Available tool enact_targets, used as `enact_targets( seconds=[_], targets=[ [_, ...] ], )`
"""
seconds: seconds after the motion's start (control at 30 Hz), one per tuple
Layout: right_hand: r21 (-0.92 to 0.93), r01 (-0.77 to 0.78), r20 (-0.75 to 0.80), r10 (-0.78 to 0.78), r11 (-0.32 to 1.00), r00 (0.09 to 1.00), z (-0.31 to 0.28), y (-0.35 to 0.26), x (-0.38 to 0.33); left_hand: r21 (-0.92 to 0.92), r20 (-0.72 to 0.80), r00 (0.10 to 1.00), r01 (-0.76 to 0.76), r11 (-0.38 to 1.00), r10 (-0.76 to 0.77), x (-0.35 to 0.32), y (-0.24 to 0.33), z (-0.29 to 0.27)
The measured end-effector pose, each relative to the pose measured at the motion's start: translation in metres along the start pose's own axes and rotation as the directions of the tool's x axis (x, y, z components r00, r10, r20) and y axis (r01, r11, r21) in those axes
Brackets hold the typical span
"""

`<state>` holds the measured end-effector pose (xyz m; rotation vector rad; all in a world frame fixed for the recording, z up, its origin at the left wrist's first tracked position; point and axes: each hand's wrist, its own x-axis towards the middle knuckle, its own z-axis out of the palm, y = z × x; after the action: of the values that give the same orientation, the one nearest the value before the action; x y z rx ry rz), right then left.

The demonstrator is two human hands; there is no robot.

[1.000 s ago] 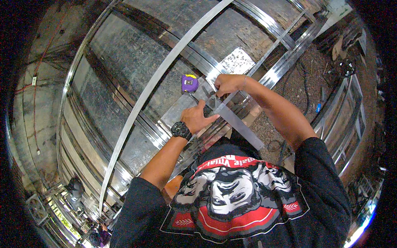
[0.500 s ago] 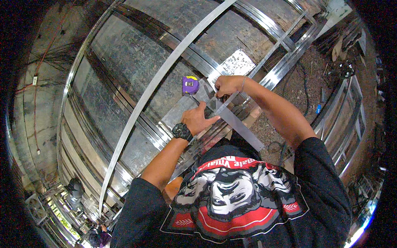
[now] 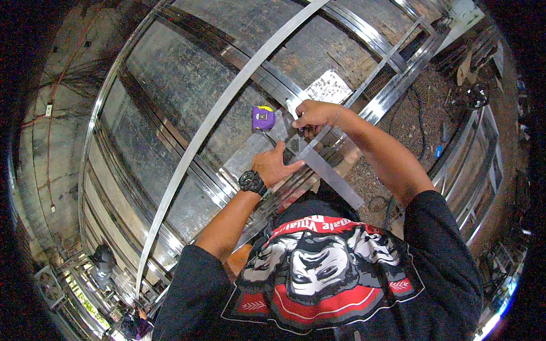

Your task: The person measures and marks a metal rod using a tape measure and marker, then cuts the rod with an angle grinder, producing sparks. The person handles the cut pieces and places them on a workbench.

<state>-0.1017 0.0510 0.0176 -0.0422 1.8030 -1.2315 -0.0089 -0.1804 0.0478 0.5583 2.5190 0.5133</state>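
Note:
My left hand [image 3: 271, 163] lies with thumb and forefinger spread over a flat metal piece [image 3: 242, 153] and beside the dark part of a metal square. The square's grey blade [image 3: 333, 177] slants down to the right, past the frame's edge. A little farther right, my right hand [image 3: 314, 116] is closed in a pinch, close to the metal bar near the top of that blade. What its fingers hold is hidden. Just beyond my left hand, a purple and yellow tape measure [image 3: 263, 119] rests on the work surface.
A long metal strip [image 3: 213, 113] arcs across the large metal frame [image 3: 378, 111]. A white speckled plate [image 3: 329, 86] lies beyond my right hand. Black cable [image 3: 422, 122] runs over the littered ground at right, near another metal frame [image 3: 469, 165]. A person [image 3: 135, 327] is at lower left.
My right hand has shifted very slightly, its fingers still pinched together. The left hand stays spread in nearly the same place, and the tape measure appears almost unmoved.

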Motion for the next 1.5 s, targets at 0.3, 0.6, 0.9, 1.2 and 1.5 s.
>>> enact_targets(
  seconds=[0.3,0.6,0.9,1.2,1.5],
  targets=[
    [-0.563,0.202,0.16,-0.134,0.802,0.978,0.009,0.001,0.013,-0.01,-0.004,1.0,-0.024,1.0,0.024,-0.001,0.001,-0.001],
    [-0.413,0.022,0.16,0.048,0.91,0.986,0.008,-0.001,0.015,-0.006,0.029,1.0,-0.011,1.0,0.011,-0.003,0.004,-0.007],
    [-0.454,0.101,0.19,-0.014,0.885,0.982,0.008,0.001,0.014,0.001,-0.032,0.999,-0.032,0.999,0.032,-0.001,0.0,0.0],
    [-0.398,0.051,0.178,0.023,0.916,0.984,0.005,-0.001,0.01,0.009,0.029,0.999,-0.033,0.999,0.033,-0.001,0.006,-0.008],
    [-0.303,-0.005,0.114,0.041,0.953,0.993,0.004,0.003,0.012,0.013,-0.035,0.999,-0.032,0.999,0.033,0.001,-0.002,0.004]
  ],
)
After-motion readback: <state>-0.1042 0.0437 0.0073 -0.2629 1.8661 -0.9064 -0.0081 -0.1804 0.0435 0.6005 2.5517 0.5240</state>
